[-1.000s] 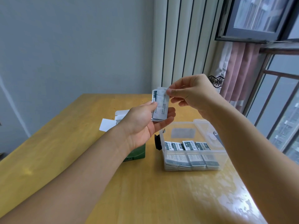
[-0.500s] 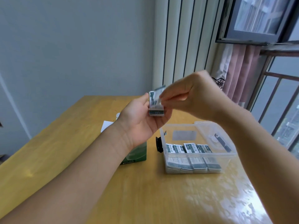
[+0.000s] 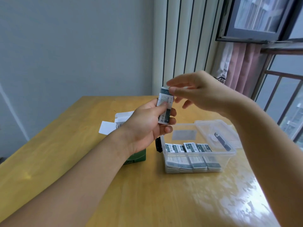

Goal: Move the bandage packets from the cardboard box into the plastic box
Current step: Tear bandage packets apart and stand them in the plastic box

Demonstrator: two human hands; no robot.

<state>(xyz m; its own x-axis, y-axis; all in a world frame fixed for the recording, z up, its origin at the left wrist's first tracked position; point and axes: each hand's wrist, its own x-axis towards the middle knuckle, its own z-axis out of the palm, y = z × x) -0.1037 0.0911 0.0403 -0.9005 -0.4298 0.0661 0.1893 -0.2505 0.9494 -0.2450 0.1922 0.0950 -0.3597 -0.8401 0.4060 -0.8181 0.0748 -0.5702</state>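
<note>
My left hand (image 3: 147,126) holds a small stack of white and dark green bandage packets (image 3: 164,106) upright above the table. My right hand (image 3: 198,90) pinches the top edge of that stack with thumb and forefinger, its other fingers spread. Below them stands the clear plastic box (image 3: 229,154), with several packets (image 3: 190,149) leaning in a row along its near side. The green cardboard box (image 3: 137,157) with open white flaps (image 3: 107,128) sits left of it, mostly hidden behind my left wrist.
The plastic box's clear lid (image 3: 218,133) with a dark clip hangs at its far right side. A black latch (image 3: 158,145) sticks out on the box's left end. The wooden table (image 3: 65,153) ends near a curtain and window at the right.
My right hand has shifted from covering the stack to pinching its top edge, fingers spreading. The stack in my left hand stays roughly in place above the table.
</note>
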